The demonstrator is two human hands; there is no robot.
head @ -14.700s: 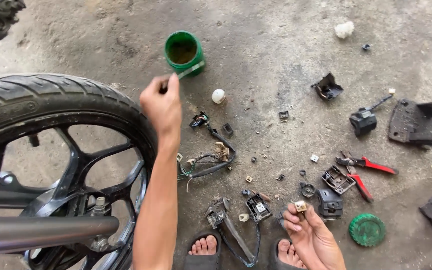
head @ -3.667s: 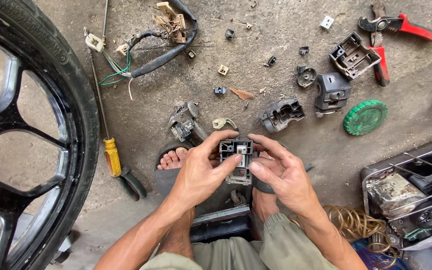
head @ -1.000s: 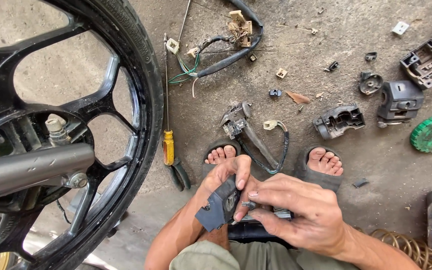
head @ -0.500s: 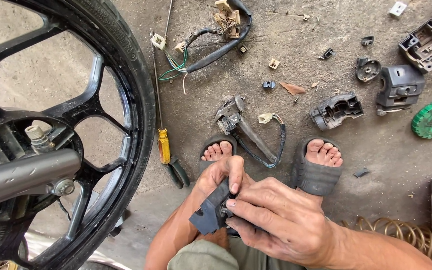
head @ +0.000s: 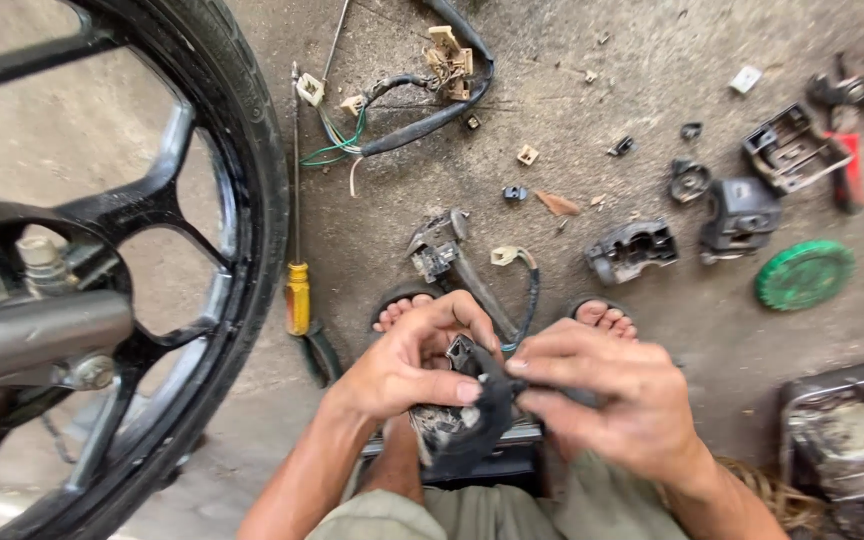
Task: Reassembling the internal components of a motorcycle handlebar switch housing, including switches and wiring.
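Both my hands hold a small black plastic switch housing (head: 472, 425) just above my lap. My left hand (head: 407, 365) wraps its left side, thumb across the front. My right hand (head: 607, 395) pinches its right edge with thumb and fingers. My bare feet in sandals (head: 407, 305) rest on the concrete floor beyond the hands. A lever with a cable (head: 457, 260) lies between my feet.
A motorcycle wheel (head: 242, 200) fills the left. A yellow-handled screwdriver (head: 297, 290) lies beside it. A wire harness (head: 402, 100), black housings (head: 632, 250), a green lid (head: 804, 274), red pliers (head: 852, 160) and small parts are scattered on the floor. A metal box (head: 842, 440) sits at right.
The view shifted slightly. My hands turned the black housing and now hold it from both sides, the right hand less over the top of it.
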